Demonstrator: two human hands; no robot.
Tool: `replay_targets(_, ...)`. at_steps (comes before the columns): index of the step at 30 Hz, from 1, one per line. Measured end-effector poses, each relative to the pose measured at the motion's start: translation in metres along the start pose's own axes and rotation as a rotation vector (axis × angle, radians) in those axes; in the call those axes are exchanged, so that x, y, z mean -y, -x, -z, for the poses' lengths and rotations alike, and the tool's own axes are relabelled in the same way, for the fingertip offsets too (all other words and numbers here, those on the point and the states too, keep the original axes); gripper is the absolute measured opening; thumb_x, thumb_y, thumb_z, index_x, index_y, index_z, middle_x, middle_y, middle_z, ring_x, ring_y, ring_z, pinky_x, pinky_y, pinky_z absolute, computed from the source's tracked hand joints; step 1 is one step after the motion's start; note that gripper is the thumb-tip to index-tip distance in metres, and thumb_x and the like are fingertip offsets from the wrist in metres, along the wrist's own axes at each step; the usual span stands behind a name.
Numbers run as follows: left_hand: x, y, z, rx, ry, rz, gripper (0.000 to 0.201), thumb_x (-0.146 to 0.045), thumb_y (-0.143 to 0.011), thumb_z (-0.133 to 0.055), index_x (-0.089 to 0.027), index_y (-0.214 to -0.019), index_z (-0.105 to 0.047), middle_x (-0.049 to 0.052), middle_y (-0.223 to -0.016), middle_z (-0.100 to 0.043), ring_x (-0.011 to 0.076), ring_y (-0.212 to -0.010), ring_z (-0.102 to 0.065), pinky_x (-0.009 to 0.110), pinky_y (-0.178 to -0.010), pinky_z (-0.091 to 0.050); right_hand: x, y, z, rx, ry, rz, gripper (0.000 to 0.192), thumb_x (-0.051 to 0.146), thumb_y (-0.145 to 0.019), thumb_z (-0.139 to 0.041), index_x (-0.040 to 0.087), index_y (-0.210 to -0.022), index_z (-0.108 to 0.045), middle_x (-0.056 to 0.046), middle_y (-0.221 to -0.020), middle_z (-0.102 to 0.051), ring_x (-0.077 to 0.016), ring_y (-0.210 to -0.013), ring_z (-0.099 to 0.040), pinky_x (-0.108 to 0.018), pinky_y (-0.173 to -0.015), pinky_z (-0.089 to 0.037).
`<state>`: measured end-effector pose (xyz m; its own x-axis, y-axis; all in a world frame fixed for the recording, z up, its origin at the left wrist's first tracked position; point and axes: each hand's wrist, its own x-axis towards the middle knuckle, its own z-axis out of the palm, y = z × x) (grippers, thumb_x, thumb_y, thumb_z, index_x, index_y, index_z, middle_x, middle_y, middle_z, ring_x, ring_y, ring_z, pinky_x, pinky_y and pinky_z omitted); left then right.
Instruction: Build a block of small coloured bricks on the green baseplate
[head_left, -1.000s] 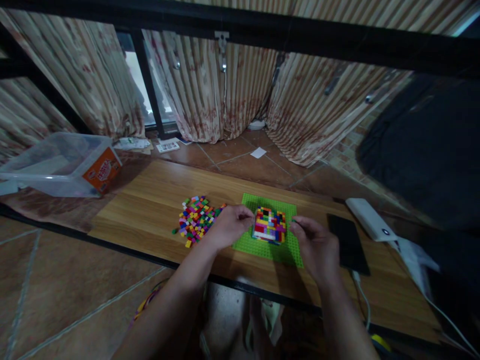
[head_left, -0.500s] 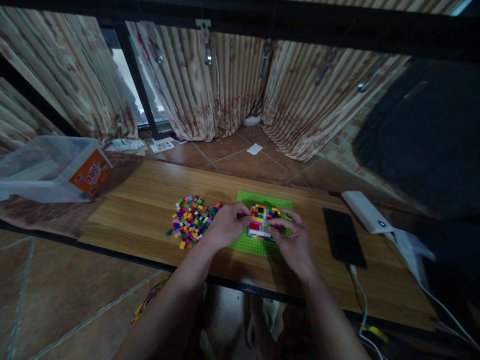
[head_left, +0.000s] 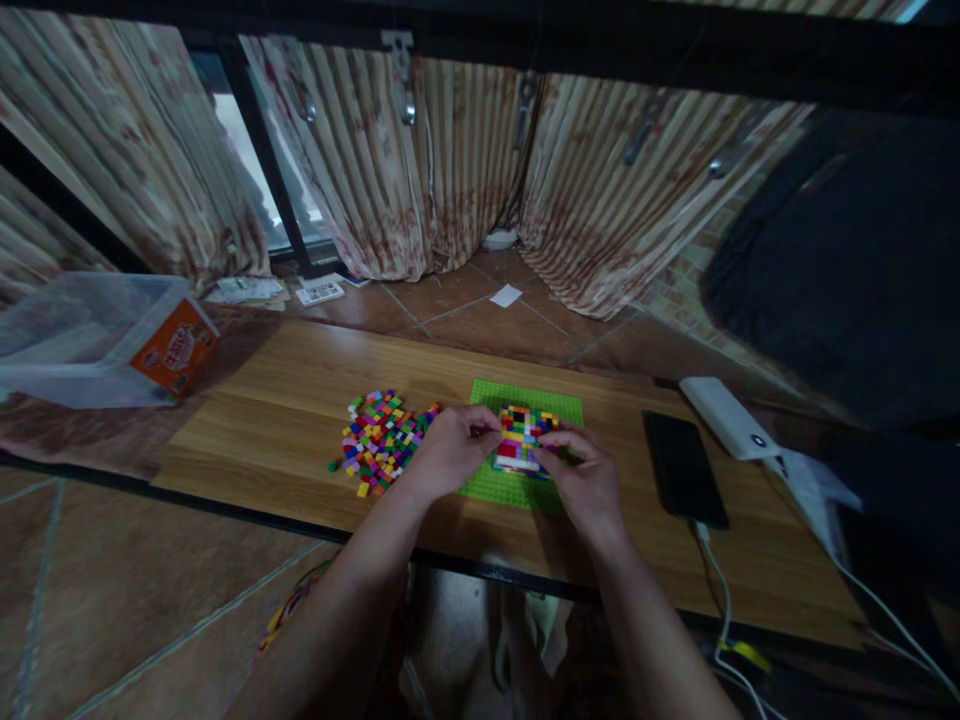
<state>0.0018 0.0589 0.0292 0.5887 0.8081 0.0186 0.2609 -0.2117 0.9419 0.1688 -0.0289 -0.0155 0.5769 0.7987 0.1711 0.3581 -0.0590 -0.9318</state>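
Brick build, multi-colour, sits on green baseplate near middle of the wood table. Left hand grips its left side w/ fingers curled on the edge; right hand is on the right side, fingertips pinching at the top layer. Whether a small brick is between them I cannot tell. To do it well, I think: left hand holds the build steady, right presses straight down, not at angle, so studs seat evenly. Loose bricks pile lies just beside left hand; phone & power bank well apart at right.
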Motion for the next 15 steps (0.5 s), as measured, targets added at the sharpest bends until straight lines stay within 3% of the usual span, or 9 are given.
replay_targets(9, 0.0011, -0.0009, 0.0004, -0.021, -0.025, -0.019, 0.015, -0.017, -0.079, -0.056, -0.014, -0.079, -0.071, 0.001, -0.074, -0.068, 0.0118, -0.068, -0.058, 0.023, -0.067, -0.044, -0.0004, 0.002, -0.0054, -0.049, -0.259, -0.214, 0.015, 0.031, -0.058, -0.075, 0.022, -0.069, -0.071, -0.003, -0.095, -0.065, -0.023, -0.094, -0.06, -0.038, -0.088, -0.043)
replay_targets(15, 0.0021, -0.0011, -0.0019, -0.031, -0.014, -0.024, 0.015, -0.017, -0.079, -0.055, -0.014, -0.078, -0.07, 0.001, -0.073, -0.069, 0.0116, -0.068, -0.058, 0.022, -0.066, -0.045, -0.0025, 0.0017, -0.0054, -0.059, -0.175, -0.151, 0.014, 0.031, -0.061, -0.073, 0.021, -0.071, -0.07, -0.004, -0.096, -0.065, -0.0235, -0.097, -0.059, -0.04, -0.091, -0.043)
